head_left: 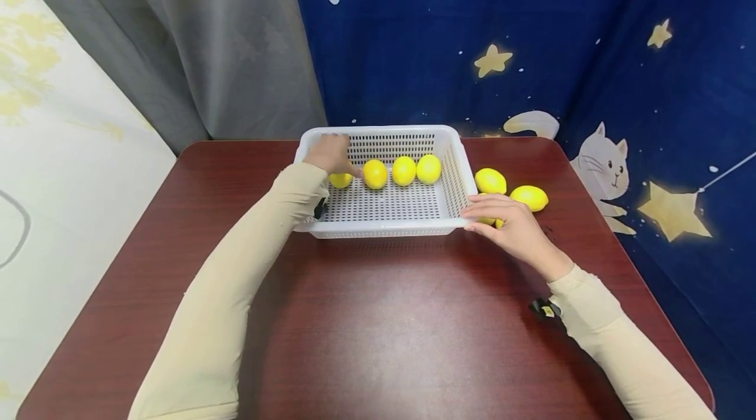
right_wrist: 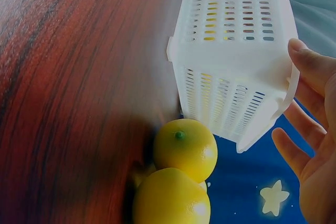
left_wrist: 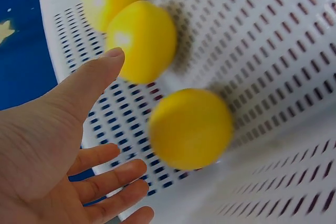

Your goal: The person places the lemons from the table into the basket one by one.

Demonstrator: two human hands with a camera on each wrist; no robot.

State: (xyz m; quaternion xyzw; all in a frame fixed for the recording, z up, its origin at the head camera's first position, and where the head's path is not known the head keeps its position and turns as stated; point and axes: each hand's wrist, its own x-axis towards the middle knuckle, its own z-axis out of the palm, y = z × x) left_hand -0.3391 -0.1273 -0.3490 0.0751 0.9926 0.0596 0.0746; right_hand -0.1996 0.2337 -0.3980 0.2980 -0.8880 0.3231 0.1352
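Observation:
A white perforated plastic basket (head_left: 384, 226) stands at the far side of the table, with several yellow lemons (head_left: 375, 174) spread across its floor. My left hand (head_left: 332, 152) reaches over the left end of the basket, partly covering the leftmost lemon (head_left: 340, 180). In the left wrist view its thumb and fingers are spread apart, with a lemon (left_wrist: 190, 129) beyond the fingertips and nothing in the palm. At the near right corner, my right hand (head_left: 512, 223) grips the basket's rim (right_wrist: 294, 80), thumb on one side and fingers on the other.
More lemons (head_left: 529, 198) lie on the table just right of the basket, some partly hidden behind my right hand. The dark red wooden table (head_left: 378, 328) reaches back to a grey curtain (head_left: 248, 65) and a blue star-patterned curtain (head_left: 407, 46).

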